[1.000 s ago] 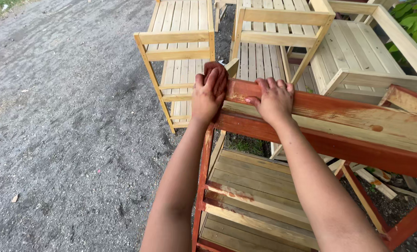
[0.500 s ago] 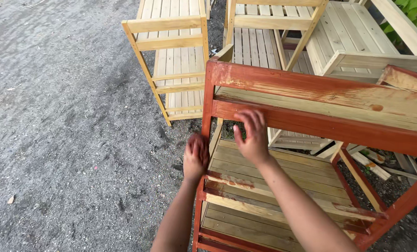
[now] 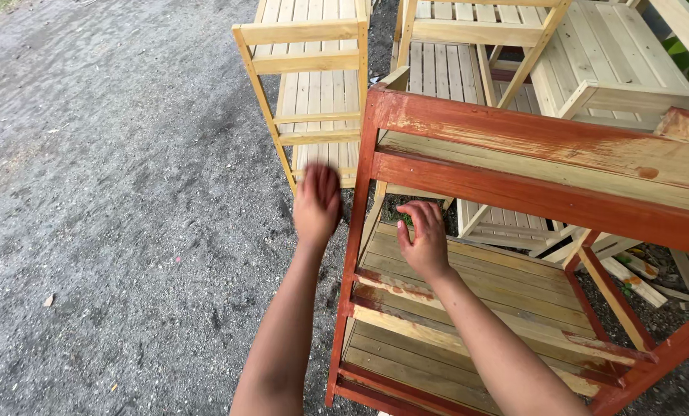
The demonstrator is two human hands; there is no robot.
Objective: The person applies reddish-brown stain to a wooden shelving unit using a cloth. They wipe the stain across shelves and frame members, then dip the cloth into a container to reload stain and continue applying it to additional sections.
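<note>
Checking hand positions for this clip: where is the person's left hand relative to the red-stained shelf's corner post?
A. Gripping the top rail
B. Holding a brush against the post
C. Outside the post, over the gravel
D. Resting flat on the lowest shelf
C: the left hand hangs open just left of the red post, above the gravel, holding nothing.

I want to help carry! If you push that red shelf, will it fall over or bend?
The red shelf probably stays stiff: solid wooden rails and slats. It looks tall and narrow, so a push near the top may tip it. The rough gravel likely stops it sliding easily.
</note>
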